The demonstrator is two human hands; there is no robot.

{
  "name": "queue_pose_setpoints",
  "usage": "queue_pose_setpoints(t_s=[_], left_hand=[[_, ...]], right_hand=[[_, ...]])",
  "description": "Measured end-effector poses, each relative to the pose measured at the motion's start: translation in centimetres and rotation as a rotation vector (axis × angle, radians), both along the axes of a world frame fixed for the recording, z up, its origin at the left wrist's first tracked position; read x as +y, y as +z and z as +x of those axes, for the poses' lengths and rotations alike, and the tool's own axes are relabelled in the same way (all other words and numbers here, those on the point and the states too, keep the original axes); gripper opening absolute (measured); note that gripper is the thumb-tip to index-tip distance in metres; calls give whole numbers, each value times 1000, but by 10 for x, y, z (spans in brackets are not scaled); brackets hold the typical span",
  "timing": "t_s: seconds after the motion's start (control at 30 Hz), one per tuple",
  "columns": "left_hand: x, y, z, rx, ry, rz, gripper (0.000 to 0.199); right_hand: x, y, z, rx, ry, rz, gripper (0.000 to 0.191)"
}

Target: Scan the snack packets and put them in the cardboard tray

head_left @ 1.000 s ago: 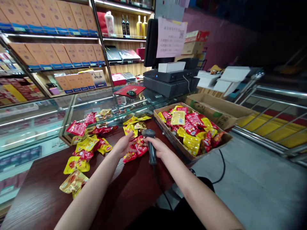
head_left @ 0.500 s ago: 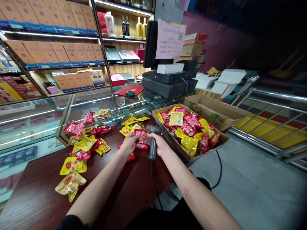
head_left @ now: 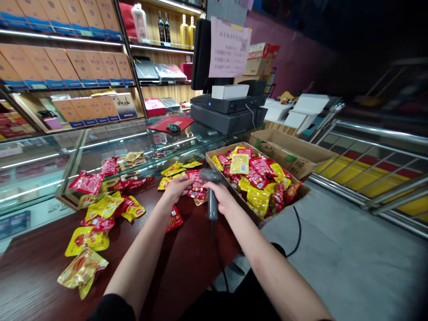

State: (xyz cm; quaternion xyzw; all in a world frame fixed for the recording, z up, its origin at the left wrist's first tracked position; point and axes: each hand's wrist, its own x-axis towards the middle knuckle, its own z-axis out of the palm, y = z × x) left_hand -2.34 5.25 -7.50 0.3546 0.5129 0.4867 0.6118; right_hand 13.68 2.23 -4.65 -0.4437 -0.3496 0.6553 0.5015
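My right hand [head_left: 219,194] is wrapped around the handle of a dark barcode scanner [head_left: 212,206], whose head points away and to the left. A cable hangs from its lower end. My left hand [head_left: 178,188] pinches the edge of a red snack packet [head_left: 196,183], just left of the scanner. Another red packet [head_left: 174,219] lies on the dark wooden counter [head_left: 140,243] below my left wrist. Yellow packets [head_left: 173,168] rest behind my left hand.
A cardboard box [head_left: 234,196] full of red and yellow packets stands on the right. Loose packets [head_left: 106,205] are spread at the left, some on the glass case [head_left: 100,138]. Behind are a monitor [head_left: 202,55], a mouse [head_left: 173,128] and shelves; a metal railing [head_left: 354,189] is at far right.
The whole view has shifted, so the scene sits further left. My left hand has drawn slightly away from the scanner. The red packet and scanner remain close together.
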Motion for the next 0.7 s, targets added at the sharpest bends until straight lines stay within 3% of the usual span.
queue_pose_setpoints(t_s=[0.2, 0.37, 0.7], left_hand=[[9, 13, -7, -9, 42, 51, 45], [15, 14, -10, -61, 95, 74, 45], [14, 14, -10, -60, 108, 46, 41]], right_hand=[[-27, 16, 0, -202, -2, 155, 25], [-59, 28, -7, -103, 124, 47, 24], [-76, 16, -18, -156, 195, -13, 20]])
